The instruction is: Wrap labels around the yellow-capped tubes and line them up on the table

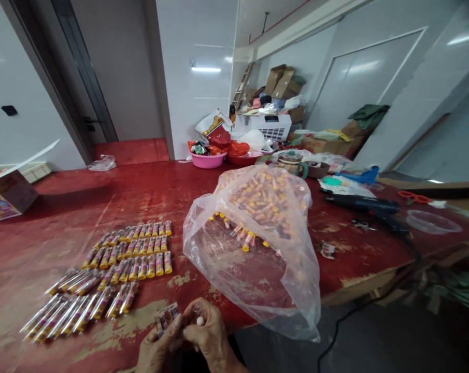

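Near the table's front edge, my left hand (159, 346) pinches a small printed plastic wrapper (166, 317) between thumb and fingers. Close beside it, my right hand (213, 334) is closed around a small clear tube (197, 309) with a white end; the fingers hide most of it. A big clear plastic bag (250, 269) lies open ahead of my right hand, full of small tubes with yellow caps (261, 199). To the left, several rows of wrapped tubes (141, 259) with yellow ends lie on the red table (141, 191).
A black heat gun (364, 203) with a trailing cord lies to the right, near red-handled scissors (415, 197) and a clear lid (432, 221). At the back stand a pink basin (208, 160) and a glass pot (290, 160). A printed box (11, 196) sits far left.
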{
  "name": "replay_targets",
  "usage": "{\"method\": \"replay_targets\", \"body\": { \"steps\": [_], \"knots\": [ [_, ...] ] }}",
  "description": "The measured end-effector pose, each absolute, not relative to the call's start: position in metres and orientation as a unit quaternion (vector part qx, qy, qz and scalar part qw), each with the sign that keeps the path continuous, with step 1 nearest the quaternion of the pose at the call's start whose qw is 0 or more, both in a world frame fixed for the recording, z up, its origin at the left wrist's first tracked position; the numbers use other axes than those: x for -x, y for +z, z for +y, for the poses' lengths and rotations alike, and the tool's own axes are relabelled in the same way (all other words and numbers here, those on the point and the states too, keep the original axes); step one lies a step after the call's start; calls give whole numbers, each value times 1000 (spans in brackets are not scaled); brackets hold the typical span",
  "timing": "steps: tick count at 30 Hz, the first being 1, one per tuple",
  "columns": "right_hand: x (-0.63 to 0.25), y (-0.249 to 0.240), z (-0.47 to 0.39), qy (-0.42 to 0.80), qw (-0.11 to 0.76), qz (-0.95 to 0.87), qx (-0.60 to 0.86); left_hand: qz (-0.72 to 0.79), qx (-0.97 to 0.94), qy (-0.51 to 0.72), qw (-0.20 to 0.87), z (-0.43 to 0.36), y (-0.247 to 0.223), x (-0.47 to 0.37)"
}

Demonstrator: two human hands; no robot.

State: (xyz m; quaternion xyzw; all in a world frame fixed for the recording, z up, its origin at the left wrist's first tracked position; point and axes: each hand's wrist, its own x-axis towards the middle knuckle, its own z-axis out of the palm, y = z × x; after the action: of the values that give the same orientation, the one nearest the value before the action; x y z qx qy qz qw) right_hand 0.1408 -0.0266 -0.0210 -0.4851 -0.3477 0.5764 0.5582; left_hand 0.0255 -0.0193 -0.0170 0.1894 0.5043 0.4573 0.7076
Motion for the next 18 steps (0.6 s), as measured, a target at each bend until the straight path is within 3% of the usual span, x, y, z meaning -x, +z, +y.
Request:
{"method": "replay_targets", "body": {
  "steps": [18],
  "knots": [
    [-187,-13,-44,509,568,-378,525,533,-257,402,699,-23,-3,-52]
  ]
}}
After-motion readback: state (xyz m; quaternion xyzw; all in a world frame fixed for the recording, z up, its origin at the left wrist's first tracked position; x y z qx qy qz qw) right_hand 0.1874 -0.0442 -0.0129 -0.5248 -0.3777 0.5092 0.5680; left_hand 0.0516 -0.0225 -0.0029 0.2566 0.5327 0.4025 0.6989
